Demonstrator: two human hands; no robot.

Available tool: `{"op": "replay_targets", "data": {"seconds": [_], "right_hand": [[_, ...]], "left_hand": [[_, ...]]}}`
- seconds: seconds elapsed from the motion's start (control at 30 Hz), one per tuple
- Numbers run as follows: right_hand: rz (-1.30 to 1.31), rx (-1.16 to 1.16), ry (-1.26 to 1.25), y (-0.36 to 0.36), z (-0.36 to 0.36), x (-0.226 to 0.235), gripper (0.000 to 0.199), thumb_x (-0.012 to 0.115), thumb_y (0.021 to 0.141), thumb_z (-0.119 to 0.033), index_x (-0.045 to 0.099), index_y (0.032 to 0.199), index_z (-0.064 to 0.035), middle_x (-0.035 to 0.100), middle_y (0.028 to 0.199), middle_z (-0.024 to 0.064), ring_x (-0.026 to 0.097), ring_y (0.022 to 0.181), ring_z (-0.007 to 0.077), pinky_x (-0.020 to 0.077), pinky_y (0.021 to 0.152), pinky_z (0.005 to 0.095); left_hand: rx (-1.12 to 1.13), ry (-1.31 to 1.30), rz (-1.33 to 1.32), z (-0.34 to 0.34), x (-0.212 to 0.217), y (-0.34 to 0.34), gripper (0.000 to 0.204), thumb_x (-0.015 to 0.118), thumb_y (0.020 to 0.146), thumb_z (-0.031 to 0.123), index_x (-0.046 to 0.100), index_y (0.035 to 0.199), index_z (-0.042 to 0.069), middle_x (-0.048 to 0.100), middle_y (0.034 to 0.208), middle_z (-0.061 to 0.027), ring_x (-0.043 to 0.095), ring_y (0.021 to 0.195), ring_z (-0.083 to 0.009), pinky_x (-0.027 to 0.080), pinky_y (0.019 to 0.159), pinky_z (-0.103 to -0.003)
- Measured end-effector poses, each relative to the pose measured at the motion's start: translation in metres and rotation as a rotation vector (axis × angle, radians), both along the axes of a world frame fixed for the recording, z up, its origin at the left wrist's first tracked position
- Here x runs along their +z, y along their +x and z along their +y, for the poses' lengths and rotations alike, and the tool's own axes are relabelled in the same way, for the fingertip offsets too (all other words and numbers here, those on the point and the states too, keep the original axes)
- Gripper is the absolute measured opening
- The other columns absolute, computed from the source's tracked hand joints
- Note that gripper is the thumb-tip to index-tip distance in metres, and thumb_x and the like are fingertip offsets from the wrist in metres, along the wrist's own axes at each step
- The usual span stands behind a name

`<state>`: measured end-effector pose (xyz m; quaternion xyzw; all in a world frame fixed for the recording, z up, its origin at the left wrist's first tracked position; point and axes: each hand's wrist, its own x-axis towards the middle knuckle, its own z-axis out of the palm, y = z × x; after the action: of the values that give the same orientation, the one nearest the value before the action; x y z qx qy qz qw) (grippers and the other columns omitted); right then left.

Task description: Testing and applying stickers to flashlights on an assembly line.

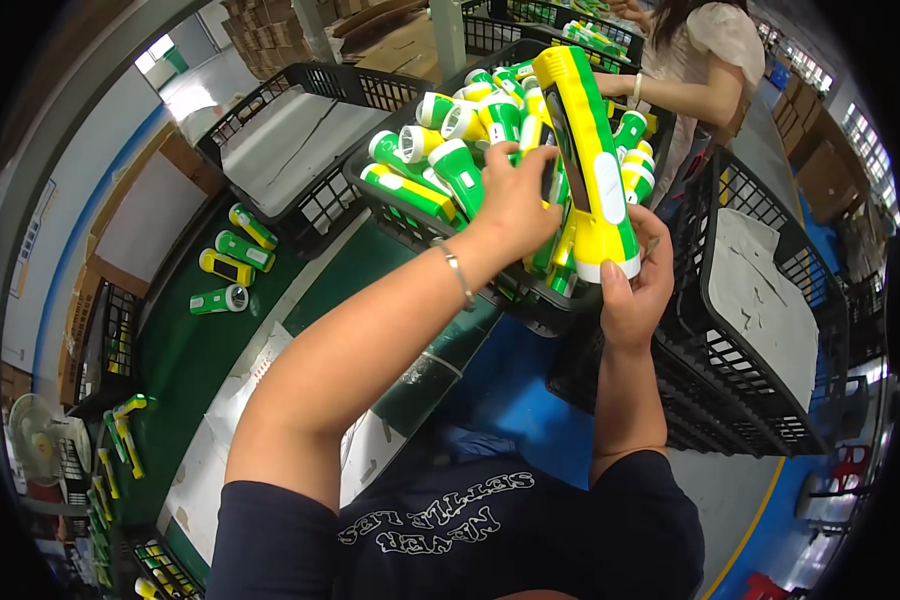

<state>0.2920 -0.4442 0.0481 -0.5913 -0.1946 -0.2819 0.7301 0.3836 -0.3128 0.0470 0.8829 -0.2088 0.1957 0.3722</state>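
My right hand (638, 285) grips the white-rimmed end of a large yellow and green flashlight (602, 185), which stands tilted in front of the crate with a dark panel on its side. My left hand (515, 205) reaches over the black plastic crate (395, 222), its fingers curled round another flashlight (533, 135) that is partly hidden by the hand and the large flashlight. Several more green, yellow and white flashlights lie heaped in that crate, among them a green one (457, 172) just left of my left hand.
A black crate (315, 185) lined with grey sheet stands at the far left; stacked crates (770, 350) rise at the right. Several flashlights (242, 250) lie on the green tabletop (185, 345). Across the crate, another person's arm (685, 95) reaches in. Cardboard boxes (270, 45) are piled behind.
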Motion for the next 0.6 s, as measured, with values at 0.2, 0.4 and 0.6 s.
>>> {"op": "replay_targets", "data": {"seconds": [0.2,0.4,0.6], "right_hand": [[-0.046,-0.001,-0.024,-0.012,-0.008,-0.002,0.052,0.058,0.071,-0.005,0.042,0.119,0.0052,0.053,0.109,0.0126,0.052,0.099,0.0155,0.0404,0.089,0.0283],[-0.028,0.092,-0.074,-0.022,-0.017,-0.001,0.049,0.059,0.071,-0.008,0.048,0.117,0.0057,0.053,0.106,0.0102,0.053,0.097,0.0147,0.0401,0.088,0.0264],[0.065,0.368,-0.236,-0.013,-0.013,-0.004,0.058,0.063,0.071,-0.03,0.05,0.115,0.0059,0.057,0.106,0.0116,0.055,0.098,0.0168,0.0411,0.088,0.0279]], "left_hand": [[0.069,0.306,-0.008,-0.024,0.002,0.0,0.041,0.063,0.074,0.028,0.059,0.11,0.009,0.04,0.125,-0.0183,0.034,0.119,-0.0327,0.022,0.098,-0.045],[-0.355,-0.46,0.208,0.026,0.006,-0.009,0.043,0.063,0.077,0.009,0.053,0.119,0.009,0.048,0.123,-0.0104,0.045,0.115,-0.0249,0.037,0.095,-0.036],[-0.581,-0.845,0.474,0.122,0.051,-0.111,0.07,0.068,0.076,0.008,0.03,0.134,0.007,0.048,0.124,-0.0108,0.05,0.111,-0.0201,0.043,0.091,-0.032]]}}
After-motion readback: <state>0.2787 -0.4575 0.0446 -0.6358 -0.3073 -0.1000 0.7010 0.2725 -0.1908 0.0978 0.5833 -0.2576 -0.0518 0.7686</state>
